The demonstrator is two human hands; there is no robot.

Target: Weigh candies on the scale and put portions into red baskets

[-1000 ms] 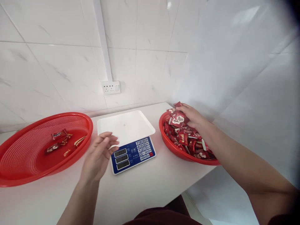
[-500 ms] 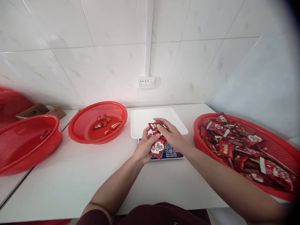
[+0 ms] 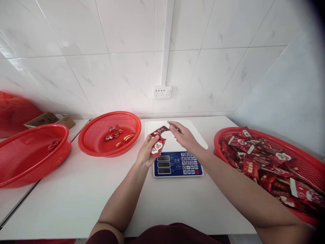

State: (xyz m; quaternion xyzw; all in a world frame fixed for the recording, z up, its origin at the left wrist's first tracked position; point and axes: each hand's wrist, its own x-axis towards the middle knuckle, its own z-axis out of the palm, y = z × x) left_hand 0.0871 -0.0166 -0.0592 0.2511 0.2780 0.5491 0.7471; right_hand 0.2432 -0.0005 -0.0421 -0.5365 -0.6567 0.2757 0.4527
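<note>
My left hand (image 3: pixel 145 150) is closed on two small red wrapped snack packets. The lower snack packet (image 3: pixel 157 146) has white lettering and faces up; the upper packet (image 3: pixel 160 130) points toward the right. At that packet's right end, the thumb and fingertips of my right hand (image 3: pixel 185 137) pinch its tip. Both hands are above a white weighing scale with a blue keypad panel (image 3: pixel 177 162); its flat white pan (image 3: pixel 198 135) lies behind and beneath them.
On the right stands a red basket (image 3: pixel 218 144) full of red packets. A red mesh basket (image 3: pixel 85 149) at the left holds several small wrapped pieces. Farther left are another red basket (image 3: pixel 61 156), a cardboard box (image 3: pixel 67 122) and a red bag (image 3: pixel 17 113). A wall socket (image 3: pixel 163 92) is behind.
My hands have drawn apart, the left one moving left with the packets. More of the scale's keypad and displays shows. The view has shifted slightly.
</note>
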